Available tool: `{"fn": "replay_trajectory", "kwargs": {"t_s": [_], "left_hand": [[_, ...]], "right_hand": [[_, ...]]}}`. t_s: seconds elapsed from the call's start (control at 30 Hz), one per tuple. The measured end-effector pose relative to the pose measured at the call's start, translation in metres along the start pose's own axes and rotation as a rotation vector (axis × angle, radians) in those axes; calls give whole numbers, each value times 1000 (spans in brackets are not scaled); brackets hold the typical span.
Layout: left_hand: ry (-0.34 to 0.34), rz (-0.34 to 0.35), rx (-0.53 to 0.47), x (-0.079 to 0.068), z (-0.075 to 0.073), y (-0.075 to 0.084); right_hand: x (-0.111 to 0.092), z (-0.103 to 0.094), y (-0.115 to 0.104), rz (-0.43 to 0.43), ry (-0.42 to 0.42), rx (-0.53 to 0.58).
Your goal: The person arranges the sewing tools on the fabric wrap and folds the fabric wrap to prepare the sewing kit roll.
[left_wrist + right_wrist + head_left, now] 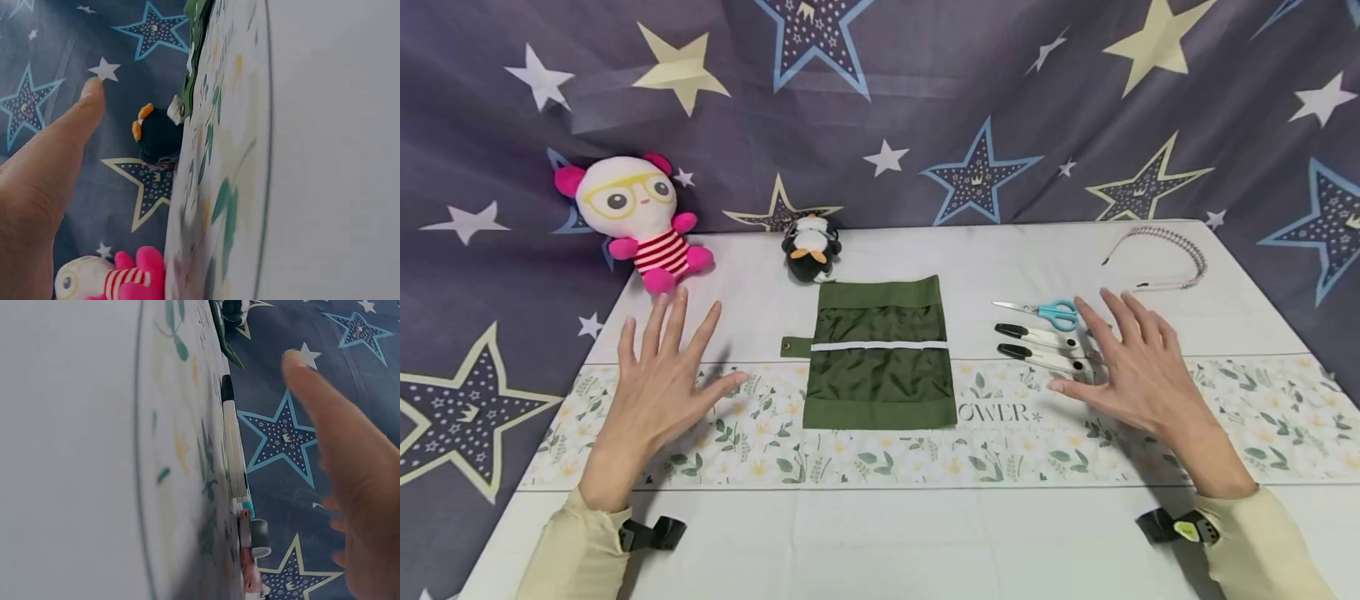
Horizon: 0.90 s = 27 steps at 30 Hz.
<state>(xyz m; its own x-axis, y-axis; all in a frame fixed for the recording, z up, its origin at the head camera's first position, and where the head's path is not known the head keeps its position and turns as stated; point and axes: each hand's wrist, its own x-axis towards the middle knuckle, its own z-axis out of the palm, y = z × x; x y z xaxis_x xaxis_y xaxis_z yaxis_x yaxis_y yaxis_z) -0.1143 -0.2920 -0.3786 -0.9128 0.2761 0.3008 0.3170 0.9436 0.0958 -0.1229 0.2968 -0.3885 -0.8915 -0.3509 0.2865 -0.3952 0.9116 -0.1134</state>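
A dark green fabric organizer (pixel 880 379) lies flat and unfolded mid-table, a white band across it and a snap tab at its left. To its left my left hand (pixel 662 383) hovers with fingers spread, holding nothing. My right hand (pixel 1142 375) is likewise spread and bare, over the right side. Close to its fingertips lie scissors (pixel 1058 315) with blue handles and two white markers (pixel 1037 337) with black caps. In the right wrist view a small grey-and-white cylinder (pixel 260 537) and a pinkish item (pixel 251 572) appear beyond the markers; the hand largely hides them from the head view.
A pink-and-white plush doll (pixel 658 221) sits at the back left, and a small penguin plush (pixel 811 248) stands behind the organizer. At the back right lies a thin headband (pixel 1195 250). A star-patterned curtain (pixel 910 108) hangs along the table's far edge.
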Motion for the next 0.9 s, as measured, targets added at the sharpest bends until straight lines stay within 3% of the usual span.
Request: {"fn": "replay_trajectory", "kwargs": {"t_s": [0.2, 0.47, 0.6, 0.9], "left_hand": [[-17, 20, -148, 9, 11, 6], [-46, 34, -411, 24, 36, 22], [-82, 17, -530, 32, 46, 28], [-148, -5, -653, 48, 61, 33]], "right_hand": [[-3, 3, 4, -46, -1, 97], [-9, 16, 8, -103, 83, 205], [-11, 20, 9, -138, 118, 189], [-11, 27, 12, -158, 133, 139]]}}
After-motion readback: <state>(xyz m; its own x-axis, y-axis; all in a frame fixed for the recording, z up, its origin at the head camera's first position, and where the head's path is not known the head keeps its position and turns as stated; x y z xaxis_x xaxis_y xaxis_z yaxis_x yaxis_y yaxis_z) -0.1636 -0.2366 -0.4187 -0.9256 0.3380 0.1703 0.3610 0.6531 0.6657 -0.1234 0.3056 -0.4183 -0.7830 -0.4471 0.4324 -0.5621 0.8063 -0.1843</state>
